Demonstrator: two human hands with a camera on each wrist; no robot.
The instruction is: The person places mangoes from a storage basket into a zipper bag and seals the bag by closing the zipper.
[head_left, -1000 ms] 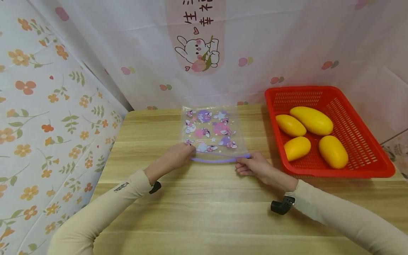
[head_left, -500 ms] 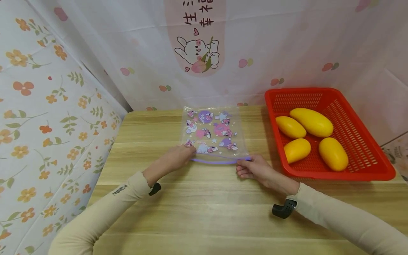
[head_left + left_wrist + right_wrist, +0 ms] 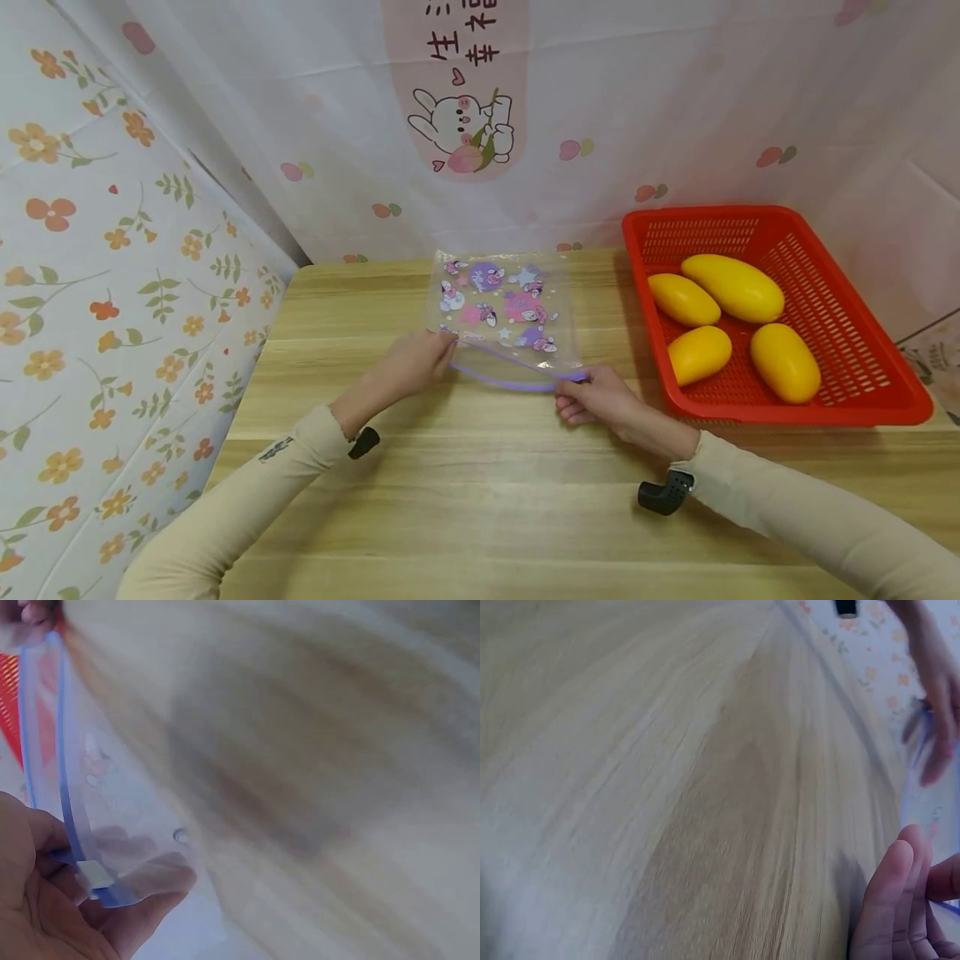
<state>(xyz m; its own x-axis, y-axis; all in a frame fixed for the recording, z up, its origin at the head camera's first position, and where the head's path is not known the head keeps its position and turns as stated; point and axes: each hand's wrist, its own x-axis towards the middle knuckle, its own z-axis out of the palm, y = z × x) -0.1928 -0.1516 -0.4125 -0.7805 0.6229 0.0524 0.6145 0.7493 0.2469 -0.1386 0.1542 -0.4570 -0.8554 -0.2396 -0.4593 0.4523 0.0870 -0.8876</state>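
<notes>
A clear zip bag (image 3: 501, 312) with pink and purple cartoon prints lies at the back middle of the table, its mouth toward me. Its purple-blue zip edges (image 3: 498, 384) stand apart, leaving a gap between them. My left hand (image 3: 405, 362) pinches the left end of the mouth. In the left wrist view, a whitish slider (image 3: 96, 874) sits on the zip by that hand's fingers, some of which show through the plastic. At the mouth's right end, my right hand (image 3: 597, 395) pinches the corner between thumb and fingers.
Right of the bag stands a red plastic basket (image 3: 862, 321) holding several yellow mangoes (image 3: 784, 361). The wooden table (image 3: 480, 492) meets a printed curtain (image 3: 330, 125) at the back and a flowered cloth (image 3: 90, 333) on the left.
My left hand has risen a little with its end of the bag's mouth, and the gap between the zip edges is wider. My right hand stays at its corner.
</notes>
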